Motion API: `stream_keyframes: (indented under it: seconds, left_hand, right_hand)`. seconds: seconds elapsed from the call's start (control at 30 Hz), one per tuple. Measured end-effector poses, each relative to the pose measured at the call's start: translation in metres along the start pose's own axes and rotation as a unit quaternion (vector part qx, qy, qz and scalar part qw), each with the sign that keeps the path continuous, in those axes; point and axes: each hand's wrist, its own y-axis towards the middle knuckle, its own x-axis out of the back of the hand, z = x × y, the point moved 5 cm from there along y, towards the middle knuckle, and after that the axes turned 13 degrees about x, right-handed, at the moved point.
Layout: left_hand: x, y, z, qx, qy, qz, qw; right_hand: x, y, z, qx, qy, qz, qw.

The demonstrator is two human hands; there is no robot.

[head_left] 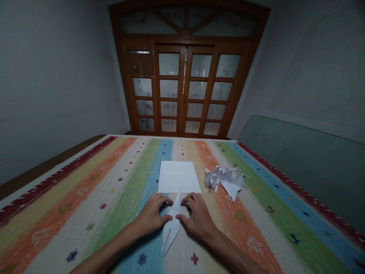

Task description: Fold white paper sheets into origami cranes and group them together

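A narrow white folded paper (172, 228), pointed at both ends, lies on the cloth between my hands. My left hand (154, 214) is at its left edge, with the thumb on the paper and the fingers curled. From the other side, my right hand (198, 217) has its thumb at the paper's right edge, its fingers bent likewise. Just beyond the far tip is a flat white paper sheet (179, 176), roughly square. A cluster of white folded paper figures (225, 179) sits to the right of the sheet; their single shapes overlap.
A striped tablecloth (119, 198) with small star and cross patterns covers the table. Beyond its far edge stand wooden doors (182, 87) with glass panes. White walls rise on both sides, and a pale green panel (299, 163) borders the right.
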Motion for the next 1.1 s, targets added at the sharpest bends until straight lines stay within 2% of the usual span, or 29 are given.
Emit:
stream_keyframes:
  seconds: [0.2, 0.4, 0.57, 0.7, 0.9, 1.1]
  left_hand:
    - [-0.001, 0.003, 0.003, 0.015, -0.02, 0.017, 1.0]
    - [-0.001, 0.004, 0.004, 0.033, -0.041, 0.043, 0.998]
    - [-0.003, 0.001, 0.001, -0.004, -0.028, 0.048, 0.998]
    - [-0.003, 0.0, 0.002, -0.007, -0.021, 0.036, 0.999]
    - [0.001, 0.001, -0.002, -0.028, 0.024, 0.043, 0.998]
    - [0.009, -0.001, -0.006, -0.052, 0.043, 0.059, 0.996]
  right_hand:
    - [-0.006, -0.001, -0.004, 0.005, 0.064, -0.027, 0.998]
    - [-0.013, -0.003, -0.004, 0.035, 0.087, 0.003, 0.996]
    - [-0.011, -0.004, 0.004, 0.095, 0.107, 0.005, 0.99]
    - [-0.008, -0.005, 0.01, 0.156, 0.107, 0.02, 0.982]
    - [-0.006, -0.005, 0.01, 0.194, 0.104, 0.056, 0.974]
    - [0.002, -0.004, 0.021, 0.207, 0.071, 0.101, 0.971]
